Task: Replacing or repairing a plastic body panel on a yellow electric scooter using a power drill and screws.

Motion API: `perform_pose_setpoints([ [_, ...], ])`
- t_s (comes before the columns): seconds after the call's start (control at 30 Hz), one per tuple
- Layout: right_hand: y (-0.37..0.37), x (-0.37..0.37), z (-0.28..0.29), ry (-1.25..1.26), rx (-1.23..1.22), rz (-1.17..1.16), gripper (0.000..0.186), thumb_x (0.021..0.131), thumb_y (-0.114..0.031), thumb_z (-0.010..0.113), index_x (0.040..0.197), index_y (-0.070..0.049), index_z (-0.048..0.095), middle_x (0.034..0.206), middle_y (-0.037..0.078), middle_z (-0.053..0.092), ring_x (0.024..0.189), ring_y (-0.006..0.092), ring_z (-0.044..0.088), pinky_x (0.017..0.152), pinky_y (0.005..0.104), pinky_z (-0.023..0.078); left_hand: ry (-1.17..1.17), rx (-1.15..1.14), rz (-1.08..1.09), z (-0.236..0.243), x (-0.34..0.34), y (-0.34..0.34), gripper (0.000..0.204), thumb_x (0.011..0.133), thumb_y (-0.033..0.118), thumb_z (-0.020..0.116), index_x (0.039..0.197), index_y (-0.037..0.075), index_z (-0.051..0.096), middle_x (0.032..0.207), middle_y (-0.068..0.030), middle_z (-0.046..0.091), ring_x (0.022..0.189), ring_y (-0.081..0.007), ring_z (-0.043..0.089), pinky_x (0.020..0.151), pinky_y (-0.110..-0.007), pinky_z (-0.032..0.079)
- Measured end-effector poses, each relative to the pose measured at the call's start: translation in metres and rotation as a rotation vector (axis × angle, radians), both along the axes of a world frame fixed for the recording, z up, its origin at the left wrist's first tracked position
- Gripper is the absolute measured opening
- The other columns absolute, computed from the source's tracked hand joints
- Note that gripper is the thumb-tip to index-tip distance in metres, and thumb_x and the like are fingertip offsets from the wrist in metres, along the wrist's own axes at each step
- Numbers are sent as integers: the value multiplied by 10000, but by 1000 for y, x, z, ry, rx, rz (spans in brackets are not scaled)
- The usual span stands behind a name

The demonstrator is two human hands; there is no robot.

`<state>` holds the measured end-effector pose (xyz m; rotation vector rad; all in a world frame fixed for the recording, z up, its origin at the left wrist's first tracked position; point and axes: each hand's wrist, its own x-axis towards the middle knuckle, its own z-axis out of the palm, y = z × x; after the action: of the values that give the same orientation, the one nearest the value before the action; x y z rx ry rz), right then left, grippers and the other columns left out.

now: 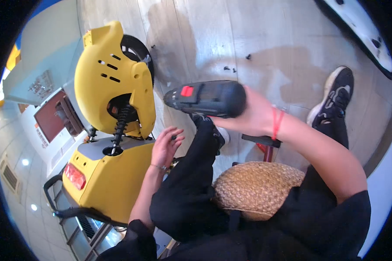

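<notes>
Hands of the person sit near the middle of the frame. The right hand [252, 115], with a red band [276, 123] at its wrist, has its grip clenched around a black cordless drill [207, 98], which lies level across the upper centre, its front end pointing toward the left of the frame and a red button on its side. The left hand [164, 148], lower and to the left of the drill, has its grip released, fingers spread and curled loosely; a small dark bit shows at the fingertips, too small to tell what it is. This hand hovers just beside the yellow scooter body [113, 178] at lower left, which carries a red tail light [74, 176]. Above that, a yellow mudguard panel [113, 74] stands in the upper left of the frame, with a black tyre [139, 50] behind it and a black coil spring [121, 126] running down into the body. Small dark screws [229, 68] lie scattered on the pale floor [257, 30] at upper centre. A woven straw cushion [257, 189] shows at lower centre, between the person's black-clad legs, and a black shoe [335, 93] rests on the floor at right.
</notes>
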<state>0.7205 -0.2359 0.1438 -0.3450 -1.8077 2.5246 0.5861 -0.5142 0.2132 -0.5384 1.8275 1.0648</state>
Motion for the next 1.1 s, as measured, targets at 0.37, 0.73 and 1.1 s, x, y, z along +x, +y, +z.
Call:
perform_pose_setpoints([
  [0.37, -102, -43, -77, -431, -626, 111, 234, 727, -127, 662, 939, -38, 622, 868, 66, 654, 786, 160, 613, 746, 310, 489, -1, 429, 681, -142, -37, -33, 307, 919, 90, 496, 1191, -52, 481, 1177, -140, 554, 1101, -197, 533, 979, -317, 431],
  [0.73, -150, -30, -112, 41, -19, -37, 328, 707, -187, 737, 991, -71, 620, 952, 86, 647, 911, 273, 605, 839, 374, 463, -249, 845, 1063, -120, -58, -11, 272, 938, 249, 487, 1145, 107, 591, 1219, -55, 578, 1203, -209, 481, 1063, -406, 329],
  [1.1, -149, -20, -104, 62, 105, -153, 330, 671, -179, 754, 978, -168, 633, 941, 35, 652, 894, 228, 602, 768, 369, 420, -266, 893, 956, -113, -59, 0, 350, 944, 314, 470, 1246, 152, 537, 1255, -54, 554, 1216, -273, 454, 1063, -445, 289],
])
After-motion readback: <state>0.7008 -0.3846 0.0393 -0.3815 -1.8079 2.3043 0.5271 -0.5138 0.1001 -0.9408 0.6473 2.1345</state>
